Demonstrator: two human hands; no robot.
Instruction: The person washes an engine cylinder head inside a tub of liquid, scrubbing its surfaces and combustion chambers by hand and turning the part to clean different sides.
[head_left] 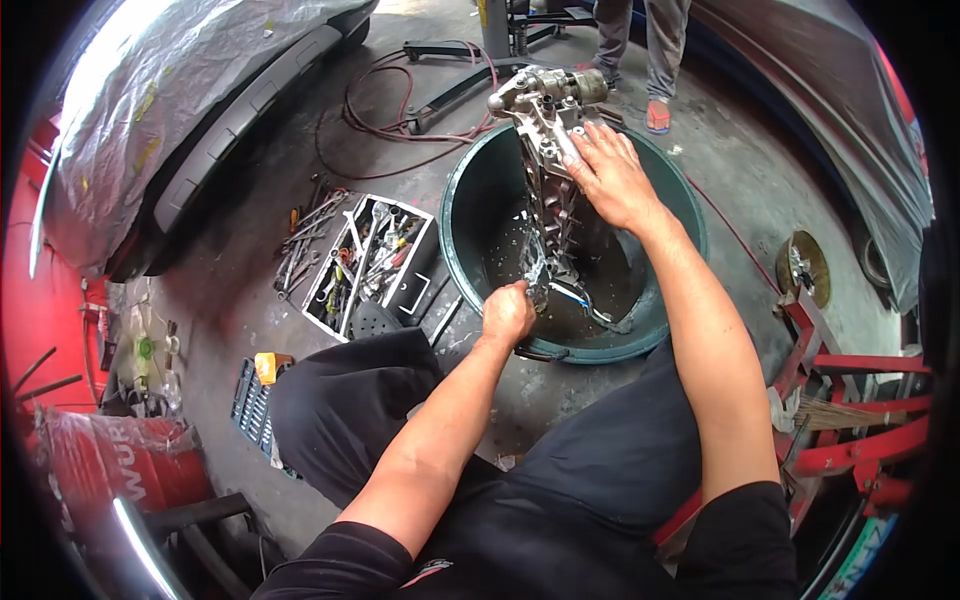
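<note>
Glossy, uneven metal assembly [548,150]; smooth plastic tub [449,215]; rough matt floor [225,310]; matt cloth trousers [605,440].

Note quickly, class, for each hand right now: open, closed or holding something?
Left hand: closed, near the rim of the green tub; what it holds cannot be told.
Right hand: open, laid against the metal part.

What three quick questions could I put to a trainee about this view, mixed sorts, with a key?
1. True or false: the right hand lies against the metal assembly.
2. Which stands left of the tub in the picture?
A) a ladder
B) an open toolbox
C) a sink
3. Which hand is lower in the picture?

Key: 1 true; 2 B; 3 the left hand.
</note>
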